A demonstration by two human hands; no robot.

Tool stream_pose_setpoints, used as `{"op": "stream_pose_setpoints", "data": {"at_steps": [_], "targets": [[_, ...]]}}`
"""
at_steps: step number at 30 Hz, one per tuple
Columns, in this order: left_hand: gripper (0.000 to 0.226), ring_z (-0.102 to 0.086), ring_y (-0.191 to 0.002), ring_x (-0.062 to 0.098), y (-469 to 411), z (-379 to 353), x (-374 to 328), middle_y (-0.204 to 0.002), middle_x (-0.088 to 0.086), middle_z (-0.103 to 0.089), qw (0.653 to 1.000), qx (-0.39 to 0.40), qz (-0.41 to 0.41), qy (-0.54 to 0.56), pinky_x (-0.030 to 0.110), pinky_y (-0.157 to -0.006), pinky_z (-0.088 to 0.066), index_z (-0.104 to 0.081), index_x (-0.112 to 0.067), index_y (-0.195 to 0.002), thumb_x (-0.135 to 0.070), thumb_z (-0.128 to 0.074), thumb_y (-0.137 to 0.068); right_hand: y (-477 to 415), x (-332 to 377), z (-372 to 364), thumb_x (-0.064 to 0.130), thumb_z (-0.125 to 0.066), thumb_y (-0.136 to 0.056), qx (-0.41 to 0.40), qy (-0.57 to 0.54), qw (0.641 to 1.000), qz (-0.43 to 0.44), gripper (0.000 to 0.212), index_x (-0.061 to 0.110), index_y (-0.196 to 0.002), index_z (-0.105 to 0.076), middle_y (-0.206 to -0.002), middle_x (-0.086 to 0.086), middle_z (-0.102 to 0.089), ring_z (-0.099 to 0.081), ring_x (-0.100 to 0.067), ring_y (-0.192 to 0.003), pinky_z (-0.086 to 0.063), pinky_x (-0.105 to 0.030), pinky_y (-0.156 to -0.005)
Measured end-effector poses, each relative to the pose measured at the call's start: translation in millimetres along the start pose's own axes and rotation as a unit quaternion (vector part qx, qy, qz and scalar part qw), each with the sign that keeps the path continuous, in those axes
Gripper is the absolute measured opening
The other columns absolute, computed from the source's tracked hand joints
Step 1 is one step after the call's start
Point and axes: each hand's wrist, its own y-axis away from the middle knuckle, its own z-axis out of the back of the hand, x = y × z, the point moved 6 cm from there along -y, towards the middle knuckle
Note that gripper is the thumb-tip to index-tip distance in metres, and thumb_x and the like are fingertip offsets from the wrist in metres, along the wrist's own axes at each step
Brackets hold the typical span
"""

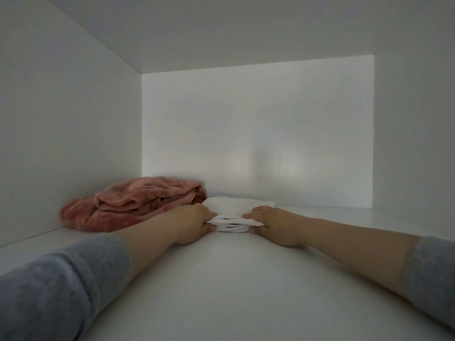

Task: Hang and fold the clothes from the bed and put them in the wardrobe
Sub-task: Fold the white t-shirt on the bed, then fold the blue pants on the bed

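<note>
A folded white garment (237, 207) lies on the white wardrobe shelf (229, 279), near the middle and toward the back. My left hand (194, 223) grips its near left corner, fingers on top and thumb underneath. My right hand (273, 225) grips the near right corner the same way. Both forearms reach in from the front, with grey sleeves pushed up. A folded pink fleece garment (138, 204) sits to the left of the white one, close to the left wall and touching the white garment's far left edge.
The shelf compartment is enclosed by a left wall (69, 143), a back panel (258, 134), a right wall (416, 124) and a top board (234, 28). Bare shelf surface extends to the right of the white garment.
</note>
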Motion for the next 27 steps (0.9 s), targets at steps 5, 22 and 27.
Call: {"op": "stream_pose_setpoints", "data": {"at_steps": [5,22,27], "targets": [[0.040,-0.048,-0.122,0.021,8,0,-2,-0.128,0.003,-0.053,0.999,-0.023,0.019,-0.036,0.033,-0.102,-0.038,-0.050,-0.020,-0.133,-0.040,-0.041,-0.100,11,-1,4,0.044,-0.042,-0.101,-0.039,0.048,0.996,-0.060,0.058,0.026,-0.153,-0.025,-0.160,-0.011,-0.019,-0.028,-0.027,-0.144,-0.026,-0.036,-0.116],[0.024,-0.062,-0.095,0.007,167,75,-128,-0.111,-0.011,-0.064,0.874,-0.190,-0.100,0.435,0.023,-0.083,-0.049,-0.063,-0.025,-0.109,-0.030,-0.069,-0.086,297,138,73,0.044,-0.055,-0.094,-0.291,-0.055,0.929,-0.223,0.047,0.028,-0.138,-0.046,-0.132,0.008,-0.053,-0.053,-0.007,-0.113,-0.045,-0.023,-0.094],[0.014,-0.064,-0.085,-0.004,246,93,-204,-0.101,-0.017,-0.067,0.795,-0.165,-0.193,0.551,0.009,-0.068,-0.047,-0.066,-0.029,-0.099,-0.026,-0.069,-0.085,414,195,74,0.038,-0.060,-0.092,-0.375,-0.083,0.880,-0.280,0.038,0.031,-0.129,-0.053,-0.118,0.015,-0.060,-0.059,0.000,-0.104,-0.046,-0.010,-0.079]]}}
